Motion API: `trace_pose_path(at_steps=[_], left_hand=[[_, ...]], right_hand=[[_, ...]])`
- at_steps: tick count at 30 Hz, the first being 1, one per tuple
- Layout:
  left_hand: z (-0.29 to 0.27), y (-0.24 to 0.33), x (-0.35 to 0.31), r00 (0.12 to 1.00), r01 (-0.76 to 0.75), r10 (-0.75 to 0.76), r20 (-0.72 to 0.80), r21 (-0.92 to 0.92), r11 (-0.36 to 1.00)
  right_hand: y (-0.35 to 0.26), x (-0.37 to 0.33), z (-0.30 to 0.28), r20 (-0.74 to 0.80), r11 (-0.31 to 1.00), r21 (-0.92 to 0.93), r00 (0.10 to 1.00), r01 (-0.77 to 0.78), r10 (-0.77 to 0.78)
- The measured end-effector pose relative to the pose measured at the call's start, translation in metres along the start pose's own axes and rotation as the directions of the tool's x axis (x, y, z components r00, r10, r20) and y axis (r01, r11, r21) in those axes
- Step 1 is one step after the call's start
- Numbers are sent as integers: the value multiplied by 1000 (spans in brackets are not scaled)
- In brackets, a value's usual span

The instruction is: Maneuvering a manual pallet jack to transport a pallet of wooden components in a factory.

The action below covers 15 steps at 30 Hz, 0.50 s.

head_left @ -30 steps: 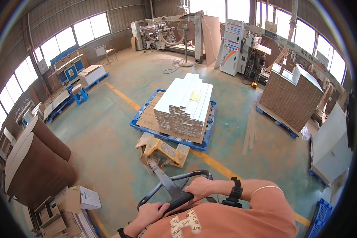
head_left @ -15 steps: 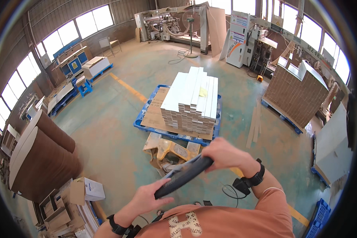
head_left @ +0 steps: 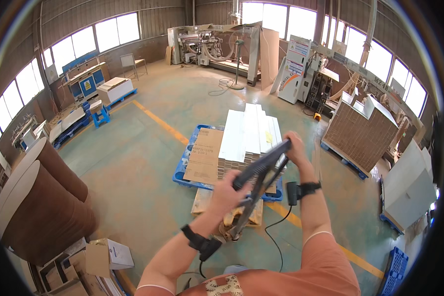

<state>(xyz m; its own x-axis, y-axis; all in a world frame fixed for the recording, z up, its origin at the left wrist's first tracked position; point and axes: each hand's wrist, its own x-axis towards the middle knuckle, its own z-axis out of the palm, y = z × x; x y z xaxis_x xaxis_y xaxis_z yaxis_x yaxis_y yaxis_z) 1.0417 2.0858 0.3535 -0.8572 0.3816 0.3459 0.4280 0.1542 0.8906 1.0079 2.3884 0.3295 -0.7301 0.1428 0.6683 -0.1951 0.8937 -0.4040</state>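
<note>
A pallet jack's dark handle (head_left: 261,166) slants across the middle of the view, its far end to the right. My left hand (head_left: 225,193) is closed round the near left end, and my right hand (head_left: 296,148) grips the far right end. Below, the metal shaft runs down to the jack's worn yellow body (head_left: 255,215). That body stands at the near edge of a blue pallet (head_left: 180,172); its forks are hidden. On the pallet lie a cardboard sheet (head_left: 202,157) and a stack of white boards (head_left: 234,133), partly covered by my hands and the handle.
Two tall brown rolls (head_left: 49,207) stand at the left, above an open carton (head_left: 108,257). Stacked panels (head_left: 360,133) sit on a pallet at the right, with pale sheets (head_left: 409,187) nearer. Machines (head_left: 217,49) and a standing fan (head_left: 238,64) are at the back.
My hands and the handle have moved forward, away from my body, and my arms reach out further. The handle tilts more steeply. The loaded pallet sits slightly lower and further right in view.
</note>
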Motion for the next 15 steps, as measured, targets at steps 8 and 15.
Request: trace_pose_path(at_steps=[8,15], left_hand=[[4,7,8,969,2,4,246,-22,1000],[-55,-82,101,914,-149,184,362,-121,981]], right_hand=[[-15,-22,-35,-93,984,-71,984,-161,154],[-138,-59,-43,-251,823,-402,912,-402,324]])
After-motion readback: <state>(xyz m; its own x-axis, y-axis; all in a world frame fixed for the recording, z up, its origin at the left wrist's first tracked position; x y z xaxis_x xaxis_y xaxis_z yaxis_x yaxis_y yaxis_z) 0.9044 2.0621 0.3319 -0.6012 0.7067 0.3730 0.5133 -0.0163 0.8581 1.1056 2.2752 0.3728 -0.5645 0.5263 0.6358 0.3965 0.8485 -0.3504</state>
